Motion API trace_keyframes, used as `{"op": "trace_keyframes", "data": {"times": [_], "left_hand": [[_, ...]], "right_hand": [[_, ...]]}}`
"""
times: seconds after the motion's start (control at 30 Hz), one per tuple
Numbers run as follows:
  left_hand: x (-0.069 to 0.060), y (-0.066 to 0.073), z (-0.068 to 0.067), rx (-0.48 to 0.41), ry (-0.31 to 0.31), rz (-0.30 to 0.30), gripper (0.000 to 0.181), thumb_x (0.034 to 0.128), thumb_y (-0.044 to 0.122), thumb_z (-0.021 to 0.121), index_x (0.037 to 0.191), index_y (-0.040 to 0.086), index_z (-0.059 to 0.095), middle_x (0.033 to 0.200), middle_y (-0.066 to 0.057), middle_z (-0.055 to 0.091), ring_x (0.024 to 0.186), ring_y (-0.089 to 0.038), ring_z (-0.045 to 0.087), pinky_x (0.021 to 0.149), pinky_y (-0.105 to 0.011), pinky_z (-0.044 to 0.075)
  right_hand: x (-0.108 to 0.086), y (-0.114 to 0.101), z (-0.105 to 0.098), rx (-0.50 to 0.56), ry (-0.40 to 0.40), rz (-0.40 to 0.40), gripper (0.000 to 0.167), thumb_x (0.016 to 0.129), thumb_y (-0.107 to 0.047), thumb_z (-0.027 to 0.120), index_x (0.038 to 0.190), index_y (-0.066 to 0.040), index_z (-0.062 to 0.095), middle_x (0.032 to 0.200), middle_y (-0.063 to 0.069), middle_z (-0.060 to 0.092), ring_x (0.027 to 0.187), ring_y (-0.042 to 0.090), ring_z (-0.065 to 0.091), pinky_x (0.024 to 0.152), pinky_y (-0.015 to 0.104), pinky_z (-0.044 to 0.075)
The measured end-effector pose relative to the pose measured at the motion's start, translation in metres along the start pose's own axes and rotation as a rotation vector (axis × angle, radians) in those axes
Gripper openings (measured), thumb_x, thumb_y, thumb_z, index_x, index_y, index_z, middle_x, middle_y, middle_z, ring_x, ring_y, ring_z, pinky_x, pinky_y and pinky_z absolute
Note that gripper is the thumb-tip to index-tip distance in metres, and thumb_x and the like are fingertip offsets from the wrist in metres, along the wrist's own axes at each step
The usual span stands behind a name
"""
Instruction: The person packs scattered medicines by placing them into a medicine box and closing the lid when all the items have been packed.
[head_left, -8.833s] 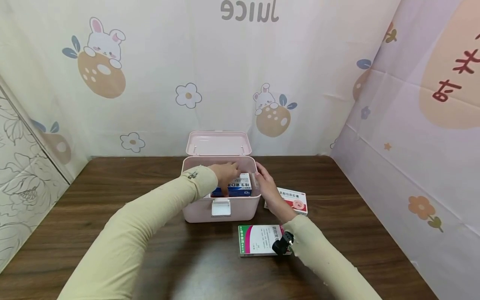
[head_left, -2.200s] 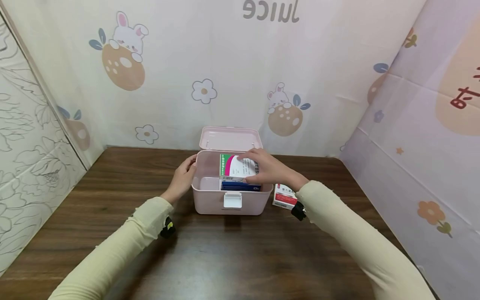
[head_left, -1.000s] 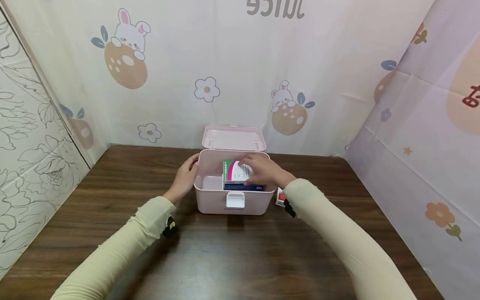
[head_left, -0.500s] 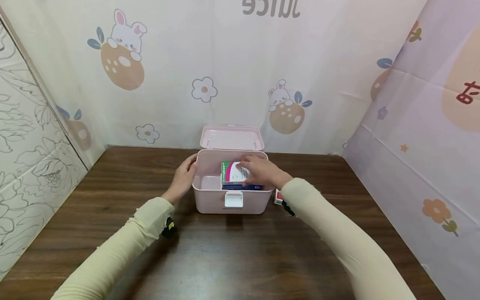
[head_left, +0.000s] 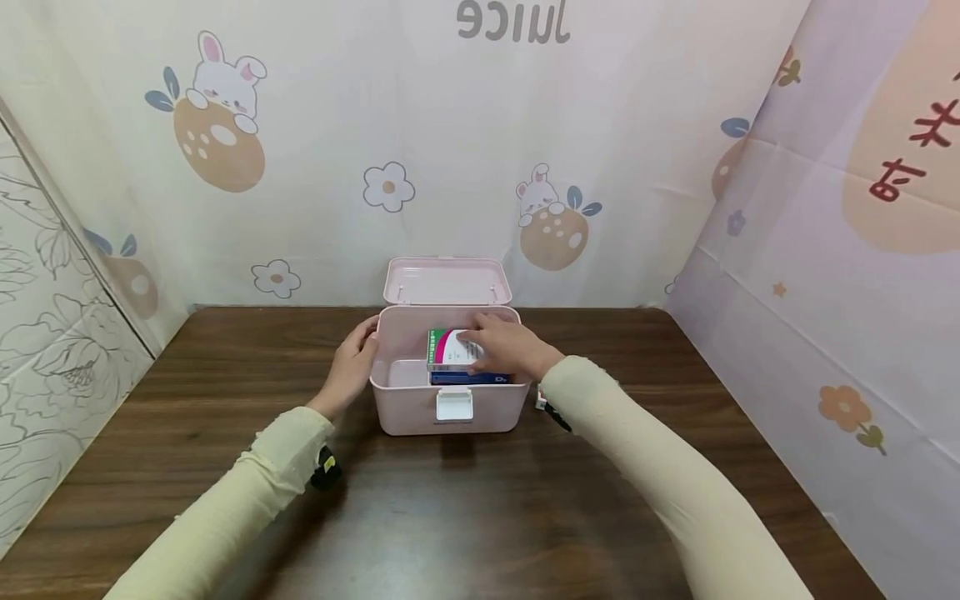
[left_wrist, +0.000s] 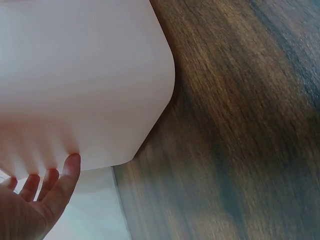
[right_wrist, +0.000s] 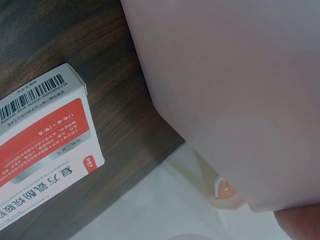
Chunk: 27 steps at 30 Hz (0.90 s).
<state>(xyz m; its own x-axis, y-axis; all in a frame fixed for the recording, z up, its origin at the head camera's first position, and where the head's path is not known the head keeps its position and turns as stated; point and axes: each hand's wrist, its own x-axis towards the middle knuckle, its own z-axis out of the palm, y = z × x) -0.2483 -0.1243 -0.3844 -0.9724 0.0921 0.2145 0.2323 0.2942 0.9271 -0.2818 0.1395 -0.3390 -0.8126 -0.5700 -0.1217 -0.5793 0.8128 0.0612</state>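
A pink lidded storage box point(head_left: 453, 417) stands on the table with its lid raised at the back. Inside it, on the right, my right hand point(head_left: 506, 343) pinches a white medicine box with a green end and magenta stripe point(head_left: 450, 348), thumb in front and fingers over the top. That box sits over a dark blue medicine box point(head_left: 468, 378). My left hand point(head_left: 351, 367) rests against the storage box's left side. In the left wrist view, the left fingers point(left_wrist: 62, 187) touch its outer wall. The right fingers are mostly hidden in the right wrist view.
A white and red medicine box point(right_wrist: 47, 145) lies on the table just right of the storage box, mostly hidden by the right wrist in the head view. Behind the wooden table point(head_left: 420, 525) hangs a printed curtain point(head_left: 315, 167).
The white-and-green medicine box was on the table earlier; my right hand has since brought it into the storage box and lowered it. My left hand has moved from inside to the left side.
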Motion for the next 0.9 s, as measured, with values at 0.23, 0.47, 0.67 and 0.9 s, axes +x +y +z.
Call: {"op": "trace_keyframes", "data": {"times": [0.23, 0.47, 0.67, 0.9], "left_hand": [[-0.001, 0.003, 0.000, 0.007, 0.000, 0.001, 0.044, 0.1083, 0.010, 0.036, 0.149, -0.006, 0.038, 0.144, -0.029, 0.046, 0.133, -0.041, 0.044, 0.111, -0.051, 0.035], [-0.002, 0.003, 0.002, -0.005, -0.007, -0.007, 0.044, 0.1084, 0.010, 0.035, 0.149, -0.006, 0.038, 0.145, -0.029, 0.046, 0.132, -0.041, 0.045, 0.111, -0.051, 0.036], [-0.003, 0.003, 0.002, -0.009, -0.007, -0.003, 0.044, 0.1082, 0.010, 0.035, 0.149, -0.007, 0.038, 0.145, -0.029, 0.045, 0.133, -0.040, 0.044, 0.111, -0.050, 0.035], [-0.002, 0.003, -0.001, -0.026, -0.008, -0.011, 0.044, 0.1085, 0.010, 0.035, 0.150, -0.006, 0.038, 0.147, -0.028, 0.044, 0.135, -0.039, 0.043, 0.112, -0.050, 0.034]], "right_hand": [[0.000, -0.003, -0.003, -0.005, -0.028, 0.029, 0.066, 0.091, -0.044, 0.072, 0.148, -0.017, 0.051, 0.142, 0.014, 0.049, 0.126, 0.026, 0.047, 0.113, 0.046, 0.036], [-0.009, 0.000, -0.010, 0.130, -0.009, 0.048, 0.071, 0.089, -0.044, 0.075, 0.148, -0.017, 0.049, 0.151, 0.013, 0.042, 0.132, 0.027, 0.044, 0.112, 0.049, 0.036], [-0.040, 0.010, -0.032, 0.300, 0.119, 0.030, 0.060, 0.094, -0.036, 0.070, 0.146, -0.013, 0.051, 0.150, 0.012, 0.044, 0.131, 0.028, 0.047, 0.107, 0.052, 0.042], [-0.077, 0.044, -0.035, 0.388, 0.286, 0.047, 0.056, 0.096, -0.030, 0.068, 0.144, -0.007, 0.050, 0.145, 0.013, 0.050, 0.134, 0.030, 0.045, 0.110, 0.053, 0.037]]}}
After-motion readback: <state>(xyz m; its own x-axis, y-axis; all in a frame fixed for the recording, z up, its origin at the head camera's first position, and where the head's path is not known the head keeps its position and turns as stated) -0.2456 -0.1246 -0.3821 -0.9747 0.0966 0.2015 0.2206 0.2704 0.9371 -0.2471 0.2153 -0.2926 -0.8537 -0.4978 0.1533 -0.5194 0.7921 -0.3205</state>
